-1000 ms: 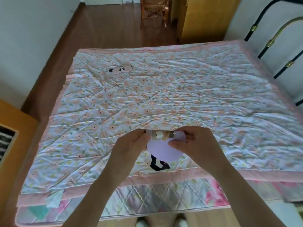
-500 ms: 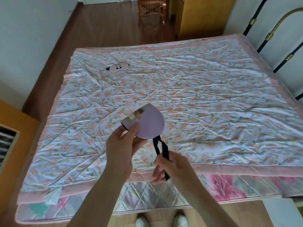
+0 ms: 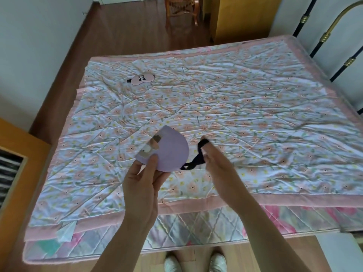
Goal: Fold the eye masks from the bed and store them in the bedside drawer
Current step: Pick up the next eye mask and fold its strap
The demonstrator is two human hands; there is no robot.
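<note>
- Lilac fabric: folded eye mask [image 3: 169,152], a soft half-round with a straight folded edge and a small printed figure; held above the bed [image 3: 255,118], near its front edge.
- Left hand [image 3: 144,185]: thumb on top, fingers curled beneath, pinching the mask's lower rim.
- Black elastic strap [image 3: 196,157]: narrow, twisted, running from the mask's edge to the right hand [image 3: 215,165], whose fingers pinch it and carry a loop of it at their tips.
- Risk, judged: the thumb pinch is slight; a tug on the strap could spring the fold open or pull the mask free.
- Risk, judged: the twisted strap may bunch and leave the bundle lumpy.
- Pink eye mask [image 3: 142,79]: flat, kidney-shaped, panda print, lying unfolded far across the bed.
- Quilt [image 3: 235,95]: thin, crinkled floral cotton, pink border.
- Drawer: not identifiable in view.
</note>
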